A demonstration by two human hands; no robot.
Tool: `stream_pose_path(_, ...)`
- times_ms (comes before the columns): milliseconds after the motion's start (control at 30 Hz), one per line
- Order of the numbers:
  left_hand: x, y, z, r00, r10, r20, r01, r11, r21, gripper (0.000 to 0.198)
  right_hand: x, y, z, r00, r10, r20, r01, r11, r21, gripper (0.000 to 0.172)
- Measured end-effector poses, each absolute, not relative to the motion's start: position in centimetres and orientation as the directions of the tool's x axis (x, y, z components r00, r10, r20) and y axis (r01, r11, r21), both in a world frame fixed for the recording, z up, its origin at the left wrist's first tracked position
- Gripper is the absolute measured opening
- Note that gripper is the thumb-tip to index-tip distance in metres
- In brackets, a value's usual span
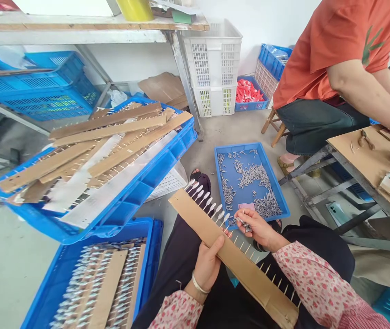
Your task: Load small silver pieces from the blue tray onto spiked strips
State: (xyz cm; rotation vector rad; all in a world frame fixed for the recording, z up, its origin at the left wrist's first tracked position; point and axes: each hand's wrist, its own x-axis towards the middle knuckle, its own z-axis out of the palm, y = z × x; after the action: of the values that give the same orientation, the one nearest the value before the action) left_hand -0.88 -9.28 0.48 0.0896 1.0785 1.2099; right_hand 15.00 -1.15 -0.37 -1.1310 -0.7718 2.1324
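Left hand [209, 264]: clasps the cardboard strip [249, 276] near mid-length, thumb on top.
Right hand [259, 228]: pinches small grey pieces [244, 225] beside the strip's edge (count hidden by fingers).
Strip: aslant above the lap; far picks bear pale tips [200, 194], near picks [267, 269] bare.
Blue tray [231, 171]: on the floor ahead, more grey pieces inside.
Co-worker [345, 59]: seated at right.
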Motion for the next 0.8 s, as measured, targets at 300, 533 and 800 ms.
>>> stream_pose_path(300,-0.9,-9.1,0.7,-0.058,0.758,-0.649,-0.718,0.420,0.554,0.034,14.7,-1.3,-1.2,-0.383,0.739,-0.554,-0.133,-0.637,-0.759,0.040)
stream_pose_path(533,-0.9,-9.2,0.6,-0.052,0.760,-0.647,-0.702,0.433,0.566,0.033,14.0,-1.2,-1.5,-0.328,0.780,-0.534,-0.038,-0.575,-0.817,0.038)
stream_pose_path(800,-0.9,-9.1,0.6,-0.056,0.781,-0.622,-0.697,0.415,0.584,0.033,13.8,-0.8,-1.3,-0.358,0.778,-0.517,-0.025,-0.561,-0.827,0.038)
